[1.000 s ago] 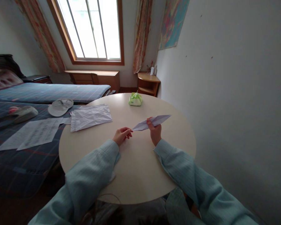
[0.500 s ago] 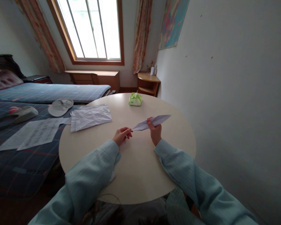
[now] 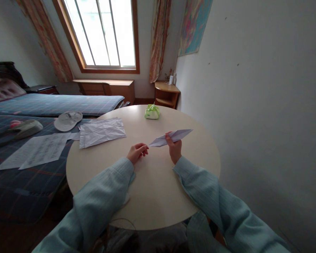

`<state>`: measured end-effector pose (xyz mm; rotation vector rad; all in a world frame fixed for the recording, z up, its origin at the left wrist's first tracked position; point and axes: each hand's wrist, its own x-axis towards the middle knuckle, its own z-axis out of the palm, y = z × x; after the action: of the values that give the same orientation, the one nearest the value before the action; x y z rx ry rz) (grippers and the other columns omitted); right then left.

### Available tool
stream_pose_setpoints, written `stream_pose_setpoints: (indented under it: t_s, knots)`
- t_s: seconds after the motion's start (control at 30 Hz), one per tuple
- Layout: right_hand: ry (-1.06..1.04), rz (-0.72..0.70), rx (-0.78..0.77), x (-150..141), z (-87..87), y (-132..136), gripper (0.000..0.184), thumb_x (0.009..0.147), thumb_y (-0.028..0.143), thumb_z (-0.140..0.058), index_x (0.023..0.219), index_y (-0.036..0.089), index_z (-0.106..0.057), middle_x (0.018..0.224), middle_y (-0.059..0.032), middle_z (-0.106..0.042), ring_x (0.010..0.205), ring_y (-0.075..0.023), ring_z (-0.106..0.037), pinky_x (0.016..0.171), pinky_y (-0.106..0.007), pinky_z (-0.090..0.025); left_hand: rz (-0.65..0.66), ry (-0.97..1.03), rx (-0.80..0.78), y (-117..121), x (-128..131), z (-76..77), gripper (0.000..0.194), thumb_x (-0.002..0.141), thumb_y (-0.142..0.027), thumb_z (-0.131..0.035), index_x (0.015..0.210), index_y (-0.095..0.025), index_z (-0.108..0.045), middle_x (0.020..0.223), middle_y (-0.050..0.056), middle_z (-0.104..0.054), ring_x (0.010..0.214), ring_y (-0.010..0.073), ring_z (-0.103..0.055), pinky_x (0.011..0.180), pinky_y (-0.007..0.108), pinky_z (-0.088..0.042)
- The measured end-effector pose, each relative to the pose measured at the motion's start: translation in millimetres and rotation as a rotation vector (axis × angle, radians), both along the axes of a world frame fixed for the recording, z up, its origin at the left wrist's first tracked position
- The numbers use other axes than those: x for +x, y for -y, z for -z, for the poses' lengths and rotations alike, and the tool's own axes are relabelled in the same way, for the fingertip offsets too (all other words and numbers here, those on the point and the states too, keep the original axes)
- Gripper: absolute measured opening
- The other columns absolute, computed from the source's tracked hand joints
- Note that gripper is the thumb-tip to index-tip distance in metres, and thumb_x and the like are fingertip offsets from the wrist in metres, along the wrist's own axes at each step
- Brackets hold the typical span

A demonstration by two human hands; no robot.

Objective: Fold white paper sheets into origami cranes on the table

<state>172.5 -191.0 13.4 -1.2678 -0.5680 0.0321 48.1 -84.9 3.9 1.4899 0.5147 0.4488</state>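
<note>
A folded sheet of white paper (image 3: 183, 134), long and pointed at both ends, is held above the round table (image 3: 158, 189). My right hand (image 3: 175, 149) is closed around its middle, thumb on top and fingers behind. At the paper's left tip, my left hand (image 3: 137, 152) pinches with thumb and index finger, the other fingers curled below. The paper slants up to the right, its far tip free.
Creased white sheets (image 3: 102, 131) lie at the table's left edge. A green-and-white tissue pack (image 3: 152, 111) stands at the back. On the bed beside the table are printed sheets (image 3: 42, 149) and a pale cap (image 3: 68, 120). A white wall (image 3: 265, 116) rises on the right.
</note>
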Motion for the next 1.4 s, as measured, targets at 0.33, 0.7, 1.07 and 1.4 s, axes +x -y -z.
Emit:
stream_pose_setpoints:
  t_s: [0.33, 0.7, 1.07, 1.4]
  knots:
    - [-0.011, 0.025, 0.002, 1.3, 1.5, -0.4, 0.024, 0.062, 0.033, -0.056, 0.072, 0.011, -0.059, 0.068, -0.0030, -0.060, 0.063, -0.0137, -0.054, 0.059, -0.024, -0.042, 0.016, 0.006, -0.009, -1.4, -0.3, 1.2, 0.023, 0.061, -0.036, -0.056, 0.065, -0.013, -0.056, 0.049, -0.002, -0.053, 0.040, 0.0041, -0.041, 0.036, 0.016, -0.019]
    - [-0.003, 0.014, -0.008, 1.6, 2.1, -1.1, 0.024, 0.062, 0.033, -0.056, 0.073, 0.011, -0.059, 0.069, -0.0035, -0.061, 0.065, -0.0150, -0.055, 0.059, -0.025, -0.043, 0.007, 0.021, 0.051, 2.9, 1.1, 1.0, 0.037, 0.055, -0.044, -0.064, 0.073, -0.012, -0.060, 0.062, 0.003, -0.061, 0.044, 0.0049, -0.041, 0.038, 0.018, -0.022]
    - [0.002, 0.007, -0.017, 0.7, 1.6, -0.7, 0.024, 0.063, 0.032, -0.056, 0.073, 0.012, -0.059, 0.068, -0.0030, -0.061, 0.065, -0.0147, -0.055, 0.060, -0.025, -0.043, 0.029, 0.029, 0.033, 0.7, -0.4, 0.8, 0.035, 0.058, -0.044, -0.062, 0.072, -0.012, -0.062, 0.062, 0.004, -0.061, 0.046, 0.0047, -0.042, 0.039, 0.017, -0.023]
    - [0.018, 0.006, -0.018, 1.5, 4.0, -0.2, 0.025, 0.064, 0.033, -0.056, 0.075, 0.011, -0.059, 0.071, -0.0038, -0.062, 0.067, -0.0152, -0.056, 0.061, -0.025, -0.043, 0.055, -0.014, -0.057, -1.5, -1.8, -3.6, 0.029, 0.056, -0.038, -0.063, 0.069, -0.012, -0.062, 0.062, 0.004, -0.061, 0.046, 0.0047, -0.043, 0.039, 0.017, -0.022]
